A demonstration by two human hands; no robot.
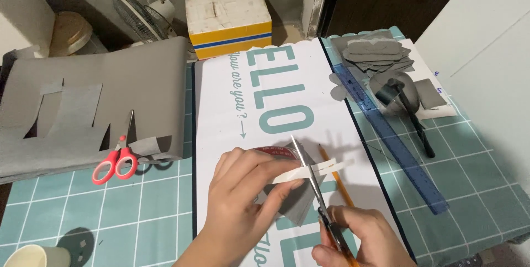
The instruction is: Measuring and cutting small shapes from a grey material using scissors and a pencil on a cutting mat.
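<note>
Head view, lower centre: your left hand pinches a white strip that runs left to right. Your right hand, just below it, grips scissors, blades open across the strip. Under them lie a white poster and the green gridded desk.

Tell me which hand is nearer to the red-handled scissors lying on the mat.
Left. The left hand, holding a tape roll and grey paper, lies just right of the red-handled scissors. The right hand, working another pair of scissors, is farther right.
</note>
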